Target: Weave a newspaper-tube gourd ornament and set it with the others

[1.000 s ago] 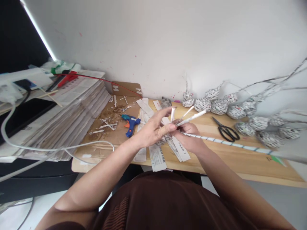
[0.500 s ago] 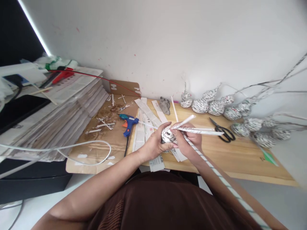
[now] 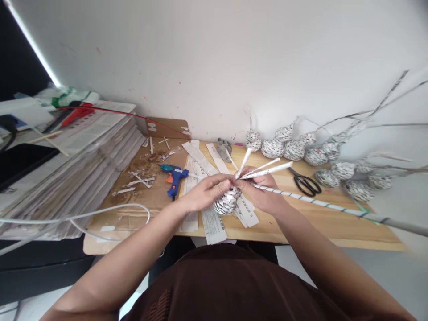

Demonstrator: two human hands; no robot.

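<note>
A small gourd-shaped body woven from rolled newspaper (image 3: 226, 205) hangs below my fingers over the paper strips. My left hand (image 3: 209, 192) is closed around its upper left side. Pinched at its top, my right hand (image 3: 262, 191) grips the rolled paper tubes. Several short white tubes (image 3: 267, 171) fan out upward and to the right from the top. One long tube with dark spiral lines (image 3: 321, 203) runs from my right hand to the right edge. The fingertips of both hands meet at the weave and partly hide it.
A blue glue gun (image 3: 175, 179) lies on stained cardboard (image 3: 133, 227) with paper scraps. Black scissors (image 3: 306, 183) rest on the wooden table (image 3: 301, 227). Several woven gourds (image 3: 272, 148) line the wall. Flat paper strips (image 3: 214, 225) lie under my hands; stacked newspapers (image 3: 100, 151) stand left.
The woven piece has tipped so its round body hangs lower. My left hand has shifted over its top. The long tube has swung from pointing toward me to pointing right.
</note>
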